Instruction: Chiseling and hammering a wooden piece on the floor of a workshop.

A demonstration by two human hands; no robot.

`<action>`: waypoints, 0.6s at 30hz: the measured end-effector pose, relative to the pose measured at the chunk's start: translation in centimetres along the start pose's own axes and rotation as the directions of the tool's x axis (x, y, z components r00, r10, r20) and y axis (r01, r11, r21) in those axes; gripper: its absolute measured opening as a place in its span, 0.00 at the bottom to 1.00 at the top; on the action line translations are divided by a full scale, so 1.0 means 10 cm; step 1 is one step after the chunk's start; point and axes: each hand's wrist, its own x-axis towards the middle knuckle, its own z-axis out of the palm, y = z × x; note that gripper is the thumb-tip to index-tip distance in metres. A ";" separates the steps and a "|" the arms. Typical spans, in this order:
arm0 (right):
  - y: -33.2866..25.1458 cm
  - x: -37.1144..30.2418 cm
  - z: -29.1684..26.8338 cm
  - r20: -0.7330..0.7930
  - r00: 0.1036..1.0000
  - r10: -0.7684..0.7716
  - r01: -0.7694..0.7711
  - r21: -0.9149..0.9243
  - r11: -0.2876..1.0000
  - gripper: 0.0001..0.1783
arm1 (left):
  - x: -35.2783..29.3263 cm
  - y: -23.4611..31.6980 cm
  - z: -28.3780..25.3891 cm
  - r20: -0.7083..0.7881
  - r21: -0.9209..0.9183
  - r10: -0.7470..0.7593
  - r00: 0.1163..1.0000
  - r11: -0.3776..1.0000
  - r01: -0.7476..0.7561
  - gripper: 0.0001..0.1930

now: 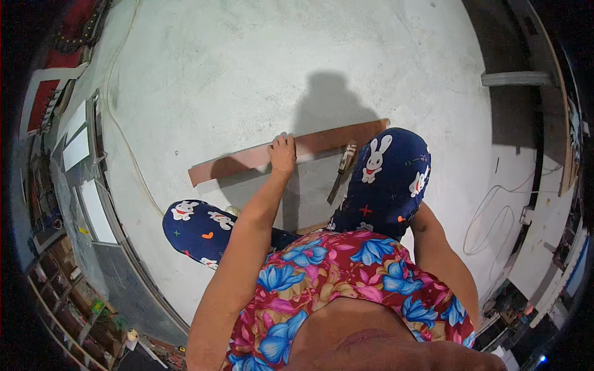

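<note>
A long, narrow brown wooden board (334, 138) lies across the pale floor in front of my knees, its right end farther away than its left. My left hand (283, 153) is closed over the board left of its middle, fingers bent at the far edge. Between the board and my right knee is a bladed hand tool (341, 173) with a pale, marked handle and a dark flat blade; its exact kind is unclear. My right arm passes behind my right knee, which hides the right hand and anything in it.
A pale cable (114, 117) runs along the floor at left, beside framed panels (93, 179) and a cluttered rack (68, 290). At right, a thin wire (489, 213) loops near a long pale plank (538, 216). My bent knees flank the near floor.
</note>
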 end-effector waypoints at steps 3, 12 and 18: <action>0.05 -0.03 -0.01 -0.002 1.000 0.002 -0.002 0.012 1.000 0.21 | -0.07 0.01 0.07 -0.017 0.000 0.010 1.000 1.000 -0.010 0.13; 0.14 -0.18 -0.19 0.060 0.998 0.017 -0.019 0.041 0.999 0.20 | -0.08 -0.05 0.12 -0.007 -0.016 -0.115 0.993 0.993 0.115 0.13; 0.18 -0.19 -0.17 0.110 0.993 0.039 -0.048 0.076 0.996 0.20 | 0.02 -0.30 0.18 -0.022 -0.012 -0.175 0.984 0.984 0.175 0.14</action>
